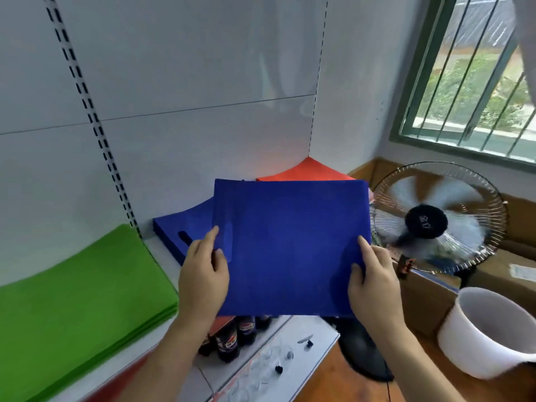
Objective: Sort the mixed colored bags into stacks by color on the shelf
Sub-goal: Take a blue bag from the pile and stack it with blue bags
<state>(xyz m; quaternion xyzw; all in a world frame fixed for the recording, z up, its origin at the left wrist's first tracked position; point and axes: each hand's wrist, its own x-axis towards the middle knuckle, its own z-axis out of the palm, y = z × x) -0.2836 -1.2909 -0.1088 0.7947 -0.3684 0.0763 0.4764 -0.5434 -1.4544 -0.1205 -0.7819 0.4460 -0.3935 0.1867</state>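
While my left hand and right hand pinch this blue bag by its edges, green stack, blue stack and orange stack already sit sorted — this one likely goes on blue.

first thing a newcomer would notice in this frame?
The blue bag held up mid-frame, gripped by the left hand and right hand at its side edges. Next, the green stack on the shelf at left, and the fan spinning at right.

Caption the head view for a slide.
Both hands, left and right, hold a blue bag above the blue stack.
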